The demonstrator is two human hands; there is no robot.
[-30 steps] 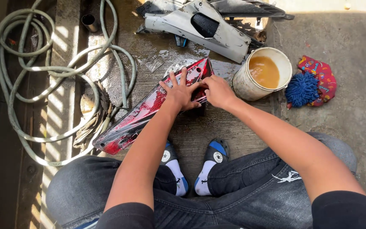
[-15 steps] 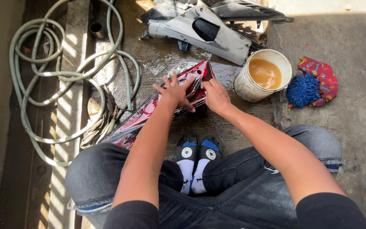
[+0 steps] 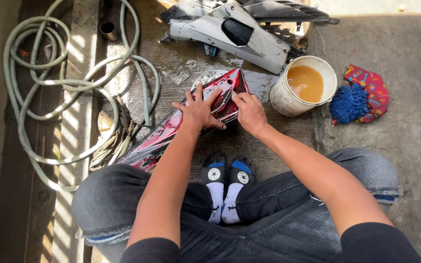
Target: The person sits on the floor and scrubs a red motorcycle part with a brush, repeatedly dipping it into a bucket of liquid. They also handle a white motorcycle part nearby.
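Fingers (image 3: pixel 198 95) of left hand (image 3: pixel 198 113) spread flat on glossy red plastic motorcycle panel (image 3: pixel 171 127); right hand (image 3: pixel 250 113) pinching its edge, prob. mid-wash w/ panel steadied.

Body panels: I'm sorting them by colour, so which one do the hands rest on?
The glossy red panel, lying wet on the ground before the shoes; both the left hand and right hand press on it. The white panel lies untouched farther away.
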